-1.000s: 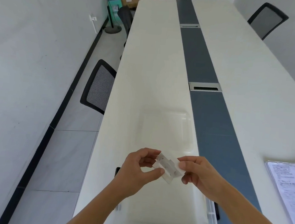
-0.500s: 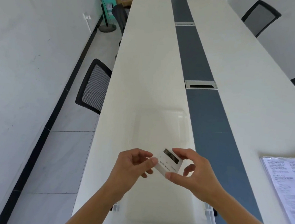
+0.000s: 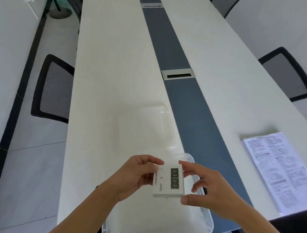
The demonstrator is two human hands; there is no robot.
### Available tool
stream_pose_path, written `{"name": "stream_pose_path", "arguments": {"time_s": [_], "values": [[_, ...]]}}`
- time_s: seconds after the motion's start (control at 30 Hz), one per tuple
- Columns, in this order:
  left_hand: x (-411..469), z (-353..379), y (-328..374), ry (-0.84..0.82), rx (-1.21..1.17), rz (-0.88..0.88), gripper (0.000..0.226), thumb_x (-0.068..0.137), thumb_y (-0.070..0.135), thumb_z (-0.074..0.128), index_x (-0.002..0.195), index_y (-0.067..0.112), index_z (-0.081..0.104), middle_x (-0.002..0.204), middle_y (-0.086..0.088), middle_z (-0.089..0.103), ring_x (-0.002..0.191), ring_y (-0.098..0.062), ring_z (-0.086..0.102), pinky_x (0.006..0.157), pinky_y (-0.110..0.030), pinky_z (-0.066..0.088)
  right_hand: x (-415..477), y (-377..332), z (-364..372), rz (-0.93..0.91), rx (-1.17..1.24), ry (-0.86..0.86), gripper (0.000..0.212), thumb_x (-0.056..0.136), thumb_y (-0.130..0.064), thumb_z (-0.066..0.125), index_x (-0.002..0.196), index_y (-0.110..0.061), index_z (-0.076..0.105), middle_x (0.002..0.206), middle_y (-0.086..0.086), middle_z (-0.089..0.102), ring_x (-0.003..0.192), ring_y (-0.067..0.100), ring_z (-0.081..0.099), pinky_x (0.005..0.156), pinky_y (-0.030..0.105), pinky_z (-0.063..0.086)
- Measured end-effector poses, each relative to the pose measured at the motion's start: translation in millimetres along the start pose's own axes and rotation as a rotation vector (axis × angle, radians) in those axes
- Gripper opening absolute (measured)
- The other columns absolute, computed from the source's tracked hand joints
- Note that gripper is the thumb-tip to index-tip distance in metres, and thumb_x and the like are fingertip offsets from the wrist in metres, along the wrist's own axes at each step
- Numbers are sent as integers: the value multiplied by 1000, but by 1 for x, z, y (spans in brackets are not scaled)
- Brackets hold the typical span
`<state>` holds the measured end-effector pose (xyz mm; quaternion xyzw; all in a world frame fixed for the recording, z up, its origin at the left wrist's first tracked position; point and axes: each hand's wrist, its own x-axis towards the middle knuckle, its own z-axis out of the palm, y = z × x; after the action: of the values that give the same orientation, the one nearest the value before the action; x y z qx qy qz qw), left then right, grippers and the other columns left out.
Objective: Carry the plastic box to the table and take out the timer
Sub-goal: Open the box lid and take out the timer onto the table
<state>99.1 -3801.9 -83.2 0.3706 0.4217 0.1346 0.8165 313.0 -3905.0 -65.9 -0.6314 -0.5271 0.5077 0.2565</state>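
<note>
Facing up now, timer (image 3: 168, 181) display (earlier angled), both hands

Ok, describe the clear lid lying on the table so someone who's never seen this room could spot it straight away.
Start at the long white table with the dark blue strip down its middle. At the near end sits an open plastic box, below the hands holding the timer. The lid lies flat just beyond the box: a see-through rounded rectangle, nearly invisible against the white top, unlike the printed papers off to the right.
</note>
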Motion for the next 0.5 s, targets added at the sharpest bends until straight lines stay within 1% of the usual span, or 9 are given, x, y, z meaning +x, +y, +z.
{"name": "stream_pose_path", "arguments": {"time_s": [0.13, 0.2, 0.23, 0.3, 0.33, 0.37, 0.43, 0.47, 0.5], "values": [[28, 17, 2, -56, -17, -59, 11, 91, 3, 53, 101, 6, 57, 85, -16, 73, 76, -25, 66, 70, -32, 56, -12, 11, -10, 53, 87, 122, 67, 55, -34, 86, 117, -32, 60, 113, -18, 69, 111, 9, 60, 79, 33, 56], [41, 26, 4, -15, 65, -38, 13, 91, 6, 54, 103, 4, 58, 85, -17, 73, 75, -26, 65, 71, -33, 56, -15, 18, -17, 73, 152, 212, 66, 51, -31, 86, 112, -26, 61, 113, -14, 70, 108, 9, 63, 76, 33, 56], [48, 28, 4, 43, 146, -2, 14, 91, 7, 54, 103, 3, 59, 85, -16, 72, 75, -25, 65, 72, -33, 55, -14, 23, -22, 91, 186, 269, 66, 50, -30, 87, 110, -24, 60, 113, -11, 70, 107, 9, 64, 75, 33, 56], [62, 27, 3, 208, 396, 117, 15, 89, 12, 56, 101, 9, 62, 88, -11, 72, 79, -24, 65, 74, -31, 54, -7, 36, -39, 133, 247, 397, 65, 49, -23, 88, 108, -21, 59, 110, -3, 72, 106, 9, 65, 74, 36, 56], [67, 24, 3, 282, 541, 181, 14, 88, 16, 56, 100, 14, 63, 91, -7, 71, 84, -22, 65, 75, -27, 52, -1, 45, -49, 157, 267, 457, 63, 52, -16, 90, 107, -21, 59, 108, -1, 72, 105, 7, 65, 74, 36, 56], [72, 21, 1, 334, 678, 227, 15, 88, 21, 56, 100, 16, 64, 95, -2, 69, 88, -17, 64, 76, -23, 50, 7, 54, -59, 181, 267, 510, 60, 55, -11, 90, 106, -21, 59, 106, -3, 72, 102, 3, 66, 73, 32, 55], [78, 12, -6, 367, 889, 233, 20, 90, 29, 54, 105, 18, 62, 102, 5, 66, 97, -11, 60, 81, -22, 44, 30, 71, -81, 225, 233, 612, 57, 60, -12, 89, 108, -17, 58, 104, -9, 70, 93, -5, 66, 75, 22, 51], [80, 7, -12, 366, 969, 202, 24, 91, 33, 52, 108, 18, 61, 106, 5, 64, 101, -11, 58, 86, -24, 44, 43, 81, -91, 250, 225, 658, 57, 61, -15, 88, 110, -14, 58, 103, -8, 70, 89, -6, 67, 77, 21, 51], [80, 2, -19, 361, 1039, 170, 29, 91, 39, 49, 110, 19, 60, 109, 5, 63, 105, -12, 57, 90, -28, 44, 57, 91, -100, 282, 222, 694, 58, 61, -20, 88, 111, -13, 58, 102, -7, 70, 90, -4, 67, 78, 25, 53]]}}
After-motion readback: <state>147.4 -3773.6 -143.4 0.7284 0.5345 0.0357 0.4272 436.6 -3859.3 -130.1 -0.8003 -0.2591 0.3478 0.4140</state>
